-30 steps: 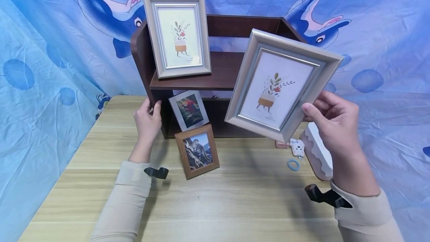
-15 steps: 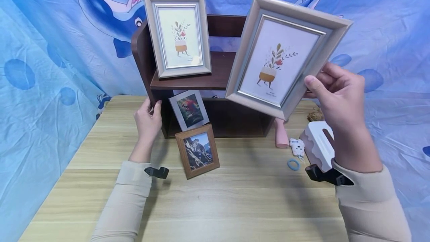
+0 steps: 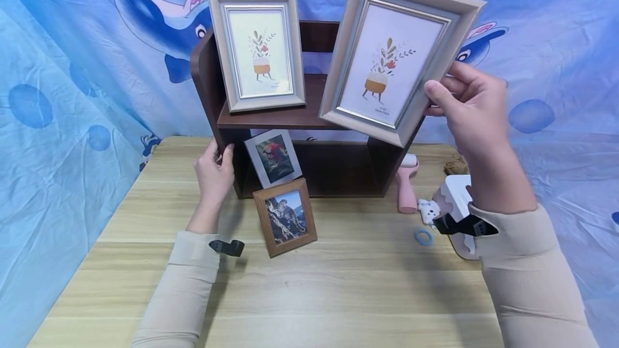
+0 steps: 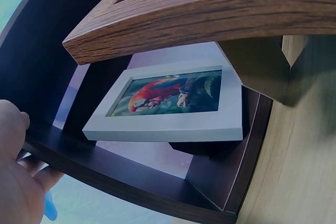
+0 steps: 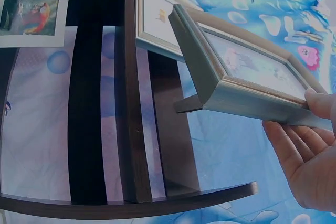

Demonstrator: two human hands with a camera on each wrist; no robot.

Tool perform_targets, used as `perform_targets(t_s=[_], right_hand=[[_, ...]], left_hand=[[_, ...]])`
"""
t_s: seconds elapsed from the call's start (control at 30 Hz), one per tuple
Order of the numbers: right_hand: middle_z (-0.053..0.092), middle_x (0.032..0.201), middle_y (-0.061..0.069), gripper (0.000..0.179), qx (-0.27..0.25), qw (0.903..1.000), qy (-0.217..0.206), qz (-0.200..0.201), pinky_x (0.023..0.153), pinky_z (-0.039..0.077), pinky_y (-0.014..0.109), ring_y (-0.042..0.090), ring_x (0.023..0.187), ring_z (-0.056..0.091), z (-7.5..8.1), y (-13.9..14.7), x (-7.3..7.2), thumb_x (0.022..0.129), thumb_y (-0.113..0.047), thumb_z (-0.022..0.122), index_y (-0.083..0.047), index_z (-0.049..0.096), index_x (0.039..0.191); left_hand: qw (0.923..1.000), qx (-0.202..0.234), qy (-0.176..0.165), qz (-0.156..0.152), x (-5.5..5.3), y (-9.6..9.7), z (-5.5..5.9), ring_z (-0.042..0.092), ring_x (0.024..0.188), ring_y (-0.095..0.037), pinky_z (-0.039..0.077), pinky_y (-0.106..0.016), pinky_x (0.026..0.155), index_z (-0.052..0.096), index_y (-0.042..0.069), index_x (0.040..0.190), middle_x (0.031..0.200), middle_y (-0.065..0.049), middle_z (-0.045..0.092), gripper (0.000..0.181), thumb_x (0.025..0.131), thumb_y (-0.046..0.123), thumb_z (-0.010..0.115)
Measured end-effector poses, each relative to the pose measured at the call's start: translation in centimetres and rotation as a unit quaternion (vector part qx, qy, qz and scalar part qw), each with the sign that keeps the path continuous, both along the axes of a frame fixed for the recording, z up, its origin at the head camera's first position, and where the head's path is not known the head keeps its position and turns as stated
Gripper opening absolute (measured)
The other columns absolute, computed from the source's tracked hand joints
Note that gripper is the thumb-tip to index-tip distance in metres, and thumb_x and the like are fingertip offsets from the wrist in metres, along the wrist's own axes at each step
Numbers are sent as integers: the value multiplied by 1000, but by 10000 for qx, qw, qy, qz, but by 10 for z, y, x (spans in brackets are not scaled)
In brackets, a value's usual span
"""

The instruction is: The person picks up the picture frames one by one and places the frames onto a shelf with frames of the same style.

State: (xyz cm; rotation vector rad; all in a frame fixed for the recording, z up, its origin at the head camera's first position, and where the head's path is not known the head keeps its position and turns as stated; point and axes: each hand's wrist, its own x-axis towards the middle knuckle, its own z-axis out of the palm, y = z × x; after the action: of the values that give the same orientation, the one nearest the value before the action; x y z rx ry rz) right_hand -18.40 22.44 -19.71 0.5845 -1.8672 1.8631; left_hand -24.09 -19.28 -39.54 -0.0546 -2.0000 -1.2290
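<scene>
- Head view shows my right fingers [image 3: 464, 72] pinching a silver-beige frame [image 3: 358, 77] by its right border, thumb in front, others behind; it is tilted and raised before the right half of the dark shelf [image 3: 271, 118].
- I judge it stiff and fairly light, but the border looks smooth, so a one-sided pinch could let it twist.
- Its face may be glass or clear sheet: best gripped on the thick border, corners kept from knocks.
- From the right wrist, what looks like its strut [image 5: 189, 104] juts behind and could catch an edge.
- My left fingers [image 4: 48, 178] grasp the shelf's left side panel [image 3: 203, 74].
- Close on the left stands a matching frame [image 3: 261, 52]; below are the parrot frame [image 3: 274, 159] and, on the bench [image 3: 290, 294], the brown frame [image 3: 261, 219].
- I see open air in front, above the bench; my held frame partly hides the upper right.
</scene>
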Motion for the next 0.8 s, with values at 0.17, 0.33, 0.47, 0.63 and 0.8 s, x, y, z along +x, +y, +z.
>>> perform_targets(t_s=[0.17,0.33,0.47,0.63,0.8], right_hand=[[68,126,18,42,228,9992,-273,-185,71,60,27,18,100,73,4,-2,-17,93,-4,71,-3,65,134],[67,128,17,44,429,9974,-452,-372,72,59,24,23,107,71,6,-3,-33,93,-7,72,-6,64,136],[68,126,17,44,584,9955,-491,-564,71,59,22,22,107,71,6,-4,-45,93,-9,73,-7,64,136],[69,124,16,43,830,9907,-643,-871,71,59,22,21,105,71,5,-9,-56,94,-11,71,-8,65,136],[67,129,12,45,1307,9787,-817,-1353,78,59,26,23,113,68,5,-15,-63,95,-17,70,-14,62,140]], left_hand=[[10000,-24,25,39,0,0,0,73,91,-27,47,-3,72,71,-2,106,102,-19,75,15,99,10,65],[10000,-9,23,53,0,1,0,73,91,-28,47,-2,70,71,-2,106,102,-19,75,15,98,9,66],[10000,37,24,15,-1,1,0,73,91,-28,48,-3,71,71,-4,106,102,-18,76,14,98,8,66],[10000,47,-26,6,-1,1,0,73,92,-28,47,-3,70,71,-3,107,103,-18,75,16,98,9,65],[10000,30,-72,46,0,0,0,73,92,-28,47,-3,69,71,-2,107,103,-18,75,17,99,11,65]])
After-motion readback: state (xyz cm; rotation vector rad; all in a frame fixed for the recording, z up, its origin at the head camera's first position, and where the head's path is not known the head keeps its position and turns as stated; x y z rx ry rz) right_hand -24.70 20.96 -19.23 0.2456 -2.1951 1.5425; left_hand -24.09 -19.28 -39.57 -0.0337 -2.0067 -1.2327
